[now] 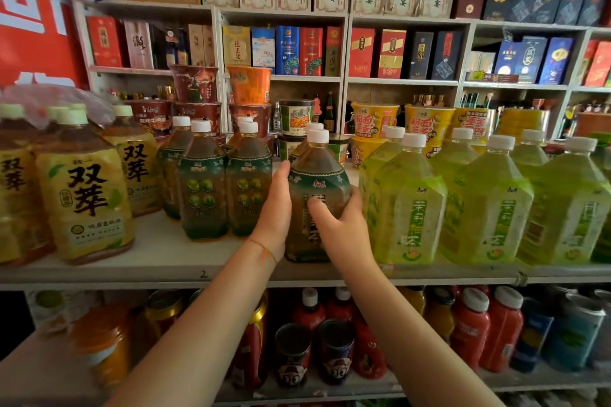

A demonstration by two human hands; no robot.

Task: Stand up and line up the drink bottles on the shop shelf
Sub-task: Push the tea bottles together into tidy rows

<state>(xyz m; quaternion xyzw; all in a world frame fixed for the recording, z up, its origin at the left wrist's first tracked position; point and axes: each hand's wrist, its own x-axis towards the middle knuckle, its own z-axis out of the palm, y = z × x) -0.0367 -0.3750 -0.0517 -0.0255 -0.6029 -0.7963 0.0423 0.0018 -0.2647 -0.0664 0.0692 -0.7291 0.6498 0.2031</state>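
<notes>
While both arms reach up from the bottom of the frame, the left hand (276,208) lies flat-fingered against the side of the dark tea bottle (315,195), and the right hand (340,225) has its grip curled round the label, thumb across the front. That bottle stands upright at centre frame on the shelf (185,261) edge, between two dark green-labelled bottles (228,188) on its left and the bright green bottles (406,205) on its right. Yellow-labelled bottles (82,195) fill the left side.

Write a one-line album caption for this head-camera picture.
Both hands, left and right, hold a dark tea bottle upright at the shelf edge, between matching bottles and green ones.
</notes>
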